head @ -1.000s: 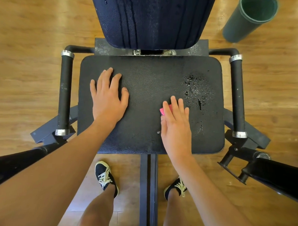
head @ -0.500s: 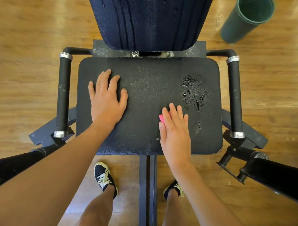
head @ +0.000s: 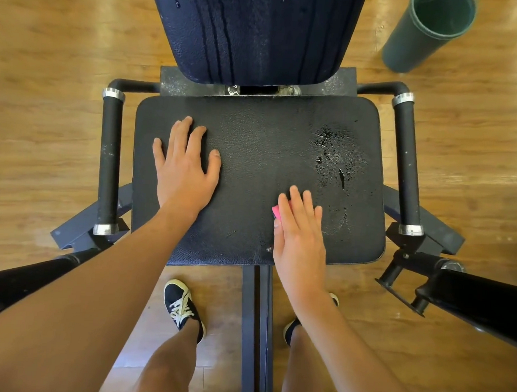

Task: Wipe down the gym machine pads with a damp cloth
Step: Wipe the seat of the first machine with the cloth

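One pink cloth (head: pixel 276 211) lies near the front edge of the black seat pad (head: pixel 259 142), mostly hidden under the right hand (head: pixel 300 230), whose straight fingers press it flat. The left hand (head: pixel 187 169) rests with fingers spread on the pad's left side.

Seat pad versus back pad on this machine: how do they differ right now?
The seat pad lies flat; the back pad stands up behind it. The seat pad carries a patch of droplets on its right side, the back pad long wet streaks running down. The left hand and the right hand, over a pink cloth, rest on the seat pad; nothing touches the back pad. Both have dark, grained covering.
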`<state>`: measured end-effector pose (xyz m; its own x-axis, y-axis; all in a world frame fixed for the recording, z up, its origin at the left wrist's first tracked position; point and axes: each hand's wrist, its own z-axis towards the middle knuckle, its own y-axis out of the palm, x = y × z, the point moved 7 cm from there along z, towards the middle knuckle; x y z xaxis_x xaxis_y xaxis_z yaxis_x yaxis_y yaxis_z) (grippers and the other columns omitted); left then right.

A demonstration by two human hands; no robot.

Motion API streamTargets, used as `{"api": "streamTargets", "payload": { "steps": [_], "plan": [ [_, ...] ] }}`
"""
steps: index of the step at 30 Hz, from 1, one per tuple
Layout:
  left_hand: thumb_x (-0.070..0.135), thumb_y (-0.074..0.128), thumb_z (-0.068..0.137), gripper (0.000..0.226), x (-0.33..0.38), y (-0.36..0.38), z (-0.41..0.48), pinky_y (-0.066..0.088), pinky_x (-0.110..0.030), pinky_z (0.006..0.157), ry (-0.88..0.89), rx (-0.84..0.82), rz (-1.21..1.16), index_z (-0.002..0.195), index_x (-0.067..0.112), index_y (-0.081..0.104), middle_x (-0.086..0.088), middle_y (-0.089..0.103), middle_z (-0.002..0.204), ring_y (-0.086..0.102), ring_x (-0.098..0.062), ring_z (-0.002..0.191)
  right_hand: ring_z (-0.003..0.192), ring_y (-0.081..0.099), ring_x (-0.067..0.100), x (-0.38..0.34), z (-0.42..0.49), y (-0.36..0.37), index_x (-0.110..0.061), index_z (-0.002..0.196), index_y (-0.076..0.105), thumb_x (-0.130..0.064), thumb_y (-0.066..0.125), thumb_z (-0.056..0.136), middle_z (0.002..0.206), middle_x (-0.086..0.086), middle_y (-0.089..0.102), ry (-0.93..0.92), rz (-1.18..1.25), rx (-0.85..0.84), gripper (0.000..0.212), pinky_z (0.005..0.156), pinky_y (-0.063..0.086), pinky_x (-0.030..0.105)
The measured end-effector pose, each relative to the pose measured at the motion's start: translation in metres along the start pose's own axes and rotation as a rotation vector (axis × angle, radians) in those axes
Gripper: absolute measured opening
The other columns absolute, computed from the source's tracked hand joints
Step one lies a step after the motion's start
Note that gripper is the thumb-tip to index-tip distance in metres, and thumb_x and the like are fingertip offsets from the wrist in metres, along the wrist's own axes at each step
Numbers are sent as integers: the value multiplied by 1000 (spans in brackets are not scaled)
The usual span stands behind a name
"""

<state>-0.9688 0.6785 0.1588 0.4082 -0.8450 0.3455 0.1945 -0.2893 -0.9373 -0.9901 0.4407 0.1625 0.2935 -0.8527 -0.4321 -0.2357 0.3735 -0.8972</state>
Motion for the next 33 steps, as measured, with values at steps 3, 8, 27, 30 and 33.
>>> {"api": "streamTargets", "payload": {
  "steps": [3,8,27,30,33],
  "plan": [
    [39,43,104,49,0,2,0,10,-57,125,-3,-9,4,147,15,46,-4,32,162,25,-21,153,151,32,38,2,-26,2,-4,146,53,-6,60,99,159,15,42,-25,-1,1,47,123,23,53],
    [42,39,105,56,-3,7,1,7,-55,125,-15,-47,29,154,16,38,-2,22,169,15,-21,156,150,33,37,3,-35,4,-4,145,54,-5,60,96,158,15,43,-41,-3,3,49,123,22,53],
    [42,40,105,54,-4,8,1,4,-53,126,-30,-53,8,154,19,39,1,25,169,15,-19,156,151,30,39,8,-3,-11,3,146,50,-3,56,102,159,20,40,5,139,8,45,124,20,57],
    [42,39,105,54,-3,10,1,4,-53,125,-30,-52,9,154,20,39,2,24,169,15,-19,156,153,28,37,13,41,-24,2,148,48,-8,51,106,160,19,39,52,156,40,43,127,12,50],
    [43,38,104,54,-2,11,2,3,-52,125,-32,-52,12,154,20,39,2,24,169,15,-19,156,154,24,35,16,81,-32,0,151,44,-14,44,109,162,18,35,39,120,66,44,128,8,48]
  ]
}}
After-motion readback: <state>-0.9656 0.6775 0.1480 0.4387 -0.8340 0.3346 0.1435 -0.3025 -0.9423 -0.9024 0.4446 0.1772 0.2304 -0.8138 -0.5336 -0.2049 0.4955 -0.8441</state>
